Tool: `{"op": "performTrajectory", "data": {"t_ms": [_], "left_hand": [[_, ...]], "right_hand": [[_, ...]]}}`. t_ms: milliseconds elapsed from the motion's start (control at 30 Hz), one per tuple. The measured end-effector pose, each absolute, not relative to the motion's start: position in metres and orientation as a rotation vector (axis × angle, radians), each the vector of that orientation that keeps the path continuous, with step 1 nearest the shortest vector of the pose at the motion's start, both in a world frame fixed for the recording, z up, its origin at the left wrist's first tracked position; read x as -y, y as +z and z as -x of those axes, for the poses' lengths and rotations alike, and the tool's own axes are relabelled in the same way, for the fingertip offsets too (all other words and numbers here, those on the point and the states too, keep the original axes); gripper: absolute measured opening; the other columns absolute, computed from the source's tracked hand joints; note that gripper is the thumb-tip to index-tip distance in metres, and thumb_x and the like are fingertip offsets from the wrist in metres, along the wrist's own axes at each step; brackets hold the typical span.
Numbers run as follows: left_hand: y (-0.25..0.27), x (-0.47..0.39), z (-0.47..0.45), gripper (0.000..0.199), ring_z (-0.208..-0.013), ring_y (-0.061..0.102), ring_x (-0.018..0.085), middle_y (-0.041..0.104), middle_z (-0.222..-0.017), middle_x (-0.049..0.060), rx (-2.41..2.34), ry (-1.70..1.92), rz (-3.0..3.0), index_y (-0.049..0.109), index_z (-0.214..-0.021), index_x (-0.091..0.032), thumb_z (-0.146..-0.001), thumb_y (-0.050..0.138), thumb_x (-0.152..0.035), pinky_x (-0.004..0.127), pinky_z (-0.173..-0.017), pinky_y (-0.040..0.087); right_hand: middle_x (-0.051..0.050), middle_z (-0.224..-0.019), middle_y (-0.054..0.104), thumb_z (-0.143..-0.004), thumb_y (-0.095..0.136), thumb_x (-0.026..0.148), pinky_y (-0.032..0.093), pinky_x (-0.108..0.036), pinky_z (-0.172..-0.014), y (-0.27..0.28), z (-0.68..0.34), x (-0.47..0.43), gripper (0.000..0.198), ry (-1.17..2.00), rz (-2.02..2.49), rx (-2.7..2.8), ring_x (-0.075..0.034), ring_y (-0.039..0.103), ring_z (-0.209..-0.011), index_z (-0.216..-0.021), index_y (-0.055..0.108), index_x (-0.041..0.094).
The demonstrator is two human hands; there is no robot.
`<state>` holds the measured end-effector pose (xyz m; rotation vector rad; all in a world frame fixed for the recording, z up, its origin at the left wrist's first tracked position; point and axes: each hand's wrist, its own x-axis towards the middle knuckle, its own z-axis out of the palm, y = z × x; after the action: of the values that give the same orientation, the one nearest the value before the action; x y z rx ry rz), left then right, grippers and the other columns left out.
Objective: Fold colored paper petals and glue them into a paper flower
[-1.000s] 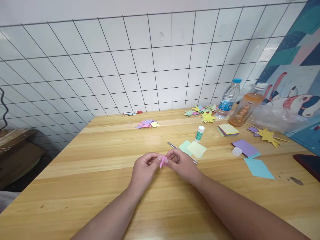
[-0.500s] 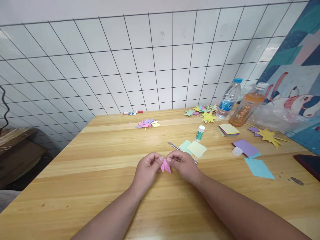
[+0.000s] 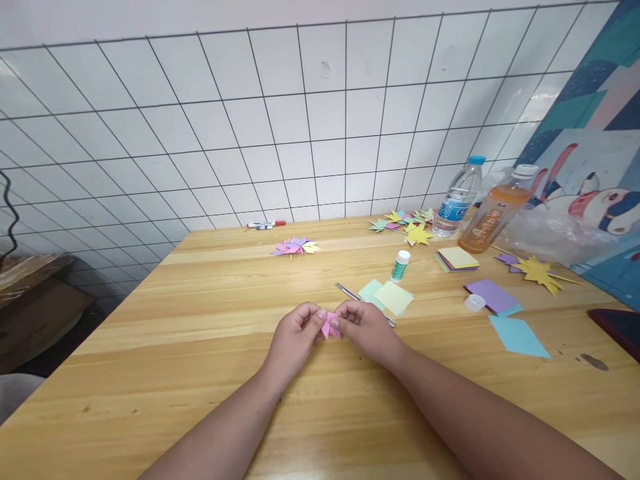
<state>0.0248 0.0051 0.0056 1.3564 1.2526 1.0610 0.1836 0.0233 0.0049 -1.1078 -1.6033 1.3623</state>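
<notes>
A small piece of folded pink paper (image 3: 330, 326), with pointed flaps toward me, is pinched between my two hands above the wooden table. My left hand (image 3: 299, 331) grips its left side between thumb and fingers. On the right side, my right hand (image 3: 365, 327) has its thumb pressed on the paper, the other fingers curled behind. Just beyond my right hand lies a utility knife (image 3: 349, 291), partly covered by pale green and cream paper squares (image 3: 395, 297). A glue stick (image 3: 400, 265) stands upright behind them.
Folded paper flowers (image 3: 295, 247) lie at the back, near markers (image 3: 267, 225). To the right are more paper flowers (image 3: 417, 233), a water bottle (image 3: 456, 200), an orange drink bottle (image 3: 496, 210), a paper stack (image 3: 457, 259), purple paper (image 3: 493, 295), a white cap (image 3: 475, 303) and blue paper (image 3: 519, 336).
The pink paper's flaps show less below my fingers and its shape has shifted slightly. Both hands stay nearly in place, still pinching it.
</notes>
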Motion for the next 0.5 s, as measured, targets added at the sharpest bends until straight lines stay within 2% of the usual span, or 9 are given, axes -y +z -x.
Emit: {"op": "performTrajectory", "data": {"t_ms": [267, 500], "left_hand": [[0.0022, -0.0068, -0.0241, 0.022, -0.069, 0.059, 0.016, 0.066, -0.073, 0.003, -1.223, 1.041, -1.382, 0.064, -0.079, -0.017, -0.074, 0.064, -0.038, 0.025, -0.065, 0.046], [0.0051, -0.0052, -0.0248, 0.021, -0.074, 0.061, 0.018, 0.068, -0.077, 0.005, -1.179, 1.018, -1.403, 0.063, -0.080, -0.017, -0.074, 0.065, -0.037, 0.027, -0.070, 0.047]], "right_hand": [[0.004, -0.054, 0.053, -0.062, 0.071, 0.043, 0.034, -0.021, -0.048, 0.0083, -0.1865, -0.0275, 0.030, 1.480, 1.061, 1.437, -0.009, 0.043, -0.050, -0.063, 0.057, 0.016], [0.004, -0.051, 0.052, -0.065, 0.069, 0.042, 0.035, -0.021, -0.048, 0.0082, -0.1866, -0.0256, 0.028, 1.458, 1.055, 1.464, -0.009, 0.044, -0.048, -0.061, 0.056, 0.017]]}}
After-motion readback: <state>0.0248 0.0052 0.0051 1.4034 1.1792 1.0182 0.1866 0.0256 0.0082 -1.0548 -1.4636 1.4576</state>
